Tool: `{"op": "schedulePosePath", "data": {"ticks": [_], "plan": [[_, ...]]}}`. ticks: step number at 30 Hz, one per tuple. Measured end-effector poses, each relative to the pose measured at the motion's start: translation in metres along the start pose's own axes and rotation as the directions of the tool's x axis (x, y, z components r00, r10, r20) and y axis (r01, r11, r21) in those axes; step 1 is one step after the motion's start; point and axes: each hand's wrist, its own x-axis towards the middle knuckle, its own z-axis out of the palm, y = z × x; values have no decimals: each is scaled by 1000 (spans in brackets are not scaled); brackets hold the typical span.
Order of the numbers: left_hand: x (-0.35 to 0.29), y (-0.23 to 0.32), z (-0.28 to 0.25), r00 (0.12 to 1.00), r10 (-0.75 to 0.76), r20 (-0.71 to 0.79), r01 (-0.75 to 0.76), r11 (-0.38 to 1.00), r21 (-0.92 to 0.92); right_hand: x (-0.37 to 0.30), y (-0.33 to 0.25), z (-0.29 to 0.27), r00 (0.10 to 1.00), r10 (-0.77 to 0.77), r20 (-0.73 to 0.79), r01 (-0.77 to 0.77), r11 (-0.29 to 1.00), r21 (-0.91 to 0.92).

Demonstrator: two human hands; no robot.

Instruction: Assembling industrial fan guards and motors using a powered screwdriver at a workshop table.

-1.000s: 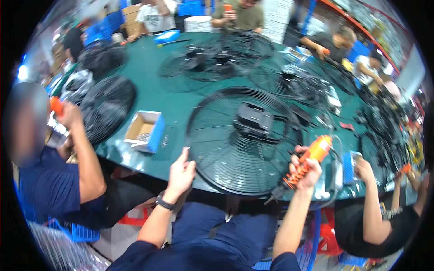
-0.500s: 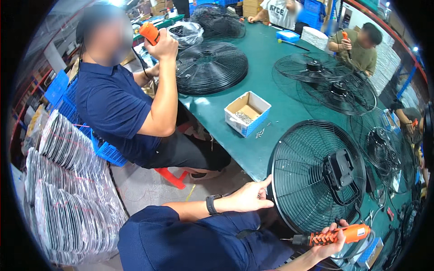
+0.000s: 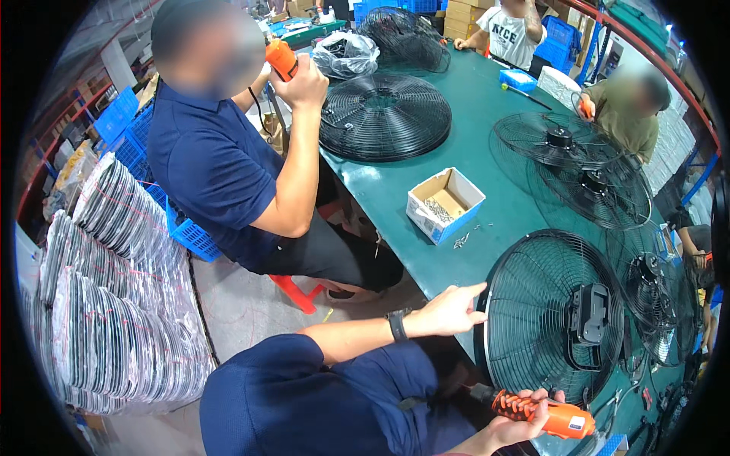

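Hands well apart. Left hand (image 3: pixel 445 310) at the left rim of a round black wire fan guard (image 3: pixel 521 327), index finger outstretched, thumb apart from it; nothing gripped. Cannot tell whether the fingertip touches the rim. Dark watch (image 3: pixel 397 325) on that wrist. Right hand (image 3: pixel 525 427) clamped round an orange power screwdriver (image 3: pixel 570 421), at the near end of the guard; bit points left, its tip hard to make out.

Guard rests at the near edge of the green table (image 3: pixel 487 144), a black motor housing (image 3: pixel 589 315) at its hub, toward the right.

Beyond the guard, to the left: a white-and-blue box (image 3: pixel 461 220) containing small screws, a few loose screws (image 3: pixel 461 242) just beside it. Farther off, another black guard (image 3: pixel 385 118) lies flat. Left of the table, a seated co-worker (image 3: pixel 213 167) in dark blue holds up an orange driver (image 3: pixel 281 59). Wrapped stacks (image 3: pixel 125 334) on the floor, far left.
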Motion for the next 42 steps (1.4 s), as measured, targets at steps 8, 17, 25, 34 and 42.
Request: {"op": "schedulePosePath", "data": {"ticks": [8, 17, 25, 34, 42], "plan": [[-4, -28, 7, 979, 198, -56, -203, 973, -109, -2, -8, 6, 1000, 7, 24, -9, 994, 111], [-58, -27, -12, 821, -47, 568, 542, 376, -752, 0, -24, -10, 978, 172, 121, -186, 975, 120], [-75, -40, -5, 751, -54, 658, 640, 303, -706, 27, -50, -139, 895, -284, 345, 366, 909, -201], [-74, -15, 33, 670, -3, 742, 715, 269, -645, -25, -106, -98, 956, 56, 287, -86, 992, 92], [-85, -12, 30, 661, -75, 747, 726, 317, -611, -35, -83, -20, 860, -370, 351, 301, 924, 236]]}}
